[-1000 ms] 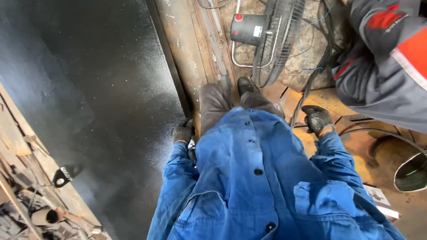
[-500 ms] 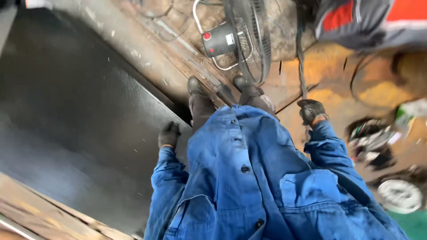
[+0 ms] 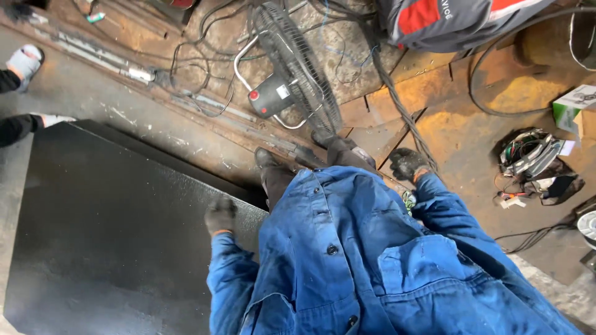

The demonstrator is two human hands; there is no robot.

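Note:
My left hand (image 3: 220, 214), in a dark glove, lies on the near corner of a large black metal sheet (image 3: 118, 229), fingers curled over its edge. At the right, my right hand (image 3: 406, 164) is gloved too and closed on a dark braided cable (image 3: 397, 105) that runs up toward the top of the view. Blue coverall sleeves cover both my arms. Between the hands, my dark boots (image 3: 329, 146) stand on the rusty floor.
A floor fan (image 3: 298, 68) lies just beyond my boots amid loose wires. Another person in a grey and red jacket (image 3: 453, 18) is at the top right. Someone's feet in white shoes (image 3: 25, 62) are at the far left. A tangled wire bundle (image 3: 528, 155) and a green-white box (image 3: 574, 102) lie right.
The view has swung left and tilted, so the fan and floor now fill the top. Both hands keep their places, left at the sheet's edge and right on the cable.

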